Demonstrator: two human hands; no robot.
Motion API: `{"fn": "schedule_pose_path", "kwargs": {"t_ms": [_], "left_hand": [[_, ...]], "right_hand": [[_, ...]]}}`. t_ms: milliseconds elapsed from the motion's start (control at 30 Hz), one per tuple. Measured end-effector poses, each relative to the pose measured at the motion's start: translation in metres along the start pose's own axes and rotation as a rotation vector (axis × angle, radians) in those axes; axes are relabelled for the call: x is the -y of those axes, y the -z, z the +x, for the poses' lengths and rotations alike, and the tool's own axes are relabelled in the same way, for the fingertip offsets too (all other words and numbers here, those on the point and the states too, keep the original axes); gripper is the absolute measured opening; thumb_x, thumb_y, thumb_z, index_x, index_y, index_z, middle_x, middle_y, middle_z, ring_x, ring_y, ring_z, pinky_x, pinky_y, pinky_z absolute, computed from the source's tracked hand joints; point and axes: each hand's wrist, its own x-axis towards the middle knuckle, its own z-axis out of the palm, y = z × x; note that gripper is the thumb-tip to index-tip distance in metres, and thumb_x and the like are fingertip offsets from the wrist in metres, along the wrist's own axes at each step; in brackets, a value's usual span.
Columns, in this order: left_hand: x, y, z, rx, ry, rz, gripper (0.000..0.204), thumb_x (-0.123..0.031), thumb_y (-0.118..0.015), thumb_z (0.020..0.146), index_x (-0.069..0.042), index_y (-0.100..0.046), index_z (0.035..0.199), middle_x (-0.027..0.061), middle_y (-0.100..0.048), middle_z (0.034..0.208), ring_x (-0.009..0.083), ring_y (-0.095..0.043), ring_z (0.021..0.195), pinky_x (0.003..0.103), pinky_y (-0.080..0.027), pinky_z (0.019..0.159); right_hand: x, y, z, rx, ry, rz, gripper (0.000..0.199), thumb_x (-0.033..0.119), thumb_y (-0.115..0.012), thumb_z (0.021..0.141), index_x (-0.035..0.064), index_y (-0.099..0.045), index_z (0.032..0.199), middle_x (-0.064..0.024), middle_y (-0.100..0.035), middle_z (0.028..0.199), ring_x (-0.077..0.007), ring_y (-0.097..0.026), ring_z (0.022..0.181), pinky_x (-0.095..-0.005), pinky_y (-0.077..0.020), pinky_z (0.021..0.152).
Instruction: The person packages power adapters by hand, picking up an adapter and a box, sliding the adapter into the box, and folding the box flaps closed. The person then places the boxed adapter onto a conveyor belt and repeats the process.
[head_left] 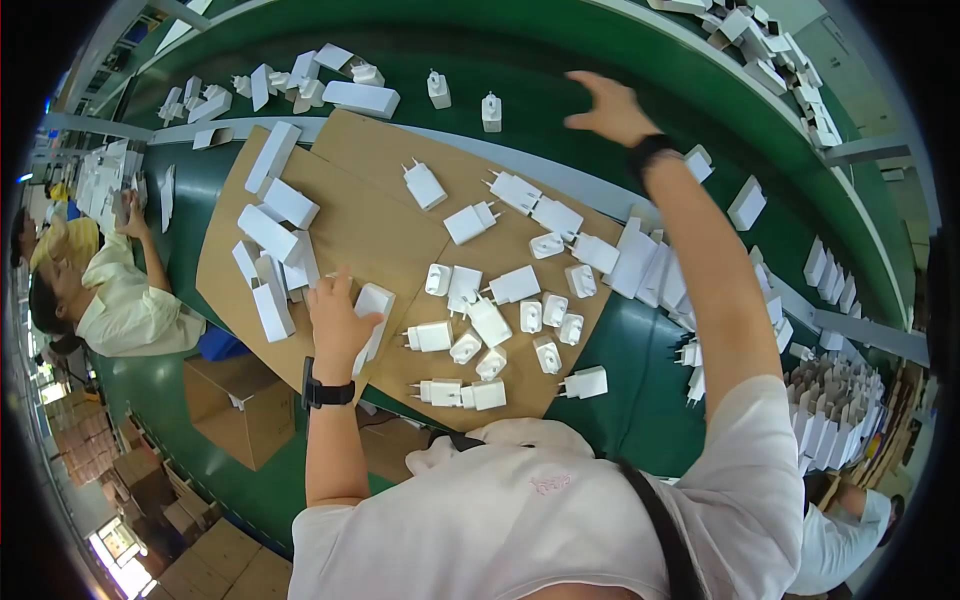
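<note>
Our white shirt is nearest, while an upright plug charger stands left of our wide right grip, our spread left grip at a carton.

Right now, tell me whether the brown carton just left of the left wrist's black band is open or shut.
Open: the brown carton has its mouth uncovered, so its inside shows.
</note>
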Motion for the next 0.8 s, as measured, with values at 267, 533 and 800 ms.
{"fn": "schedule_pose_path", "kwargs": {"t_ms": [267,533,800], "left_hand": [[-0.015,-0.017,0.012,0.147,-0.176,-0.017,0.042,-0.021,-0.077,0.054,-0.003,-0.064,0.090,0.0167,-0.056,0.099,0.0356,-0.052,0.094,0.041,-0.045,0.081],[-0.035,0.093,-0.034,0.135,0.046,-1.077,0.048,-0.010,-0.073,0.069,-0.003,-0.052,0.111,0.0114,-0.061,0.099,0.0211,-0.058,0.093,0.034,-0.048,0.078],[-0.100,0.042,-0.071,0.571,-0.098,-2.272,0.059,-0.011,-0.071,0.076,-0.008,-0.040,0.127,0.0085,-0.049,0.123,0.0220,-0.049,0.112,0.038,-0.039,0.098]], "right_hand": [[0.026,-0.080,0.034,-0.039,-0.140,-0.182,0.058,0.040,-0.076,0.056,0.0138,-0.060,0.105,-0.0163,-0.048,0.122,-0.0386,-0.037,0.119,-0.0493,-0.0386,0.092],[0.158,0.109,-0.127,0.028,-0.156,0.909,0.043,0.023,-0.073,0.068,0.0066,-0.048,0.099,-0.0017,-0.057,0.093,-0.0111,-0.056,0.083,-0.0253,-0.0452,0.074],[0.251,0.102,-0.296,-0.547,-0.168,1.143,0.043,0.010,-0.069,0.074,0.0041,-0.048,0.111,-0.0074,-0.055,0.097,-0.0142,-0.057,0.082,-0.0241,-0.0493,0.062]]}}
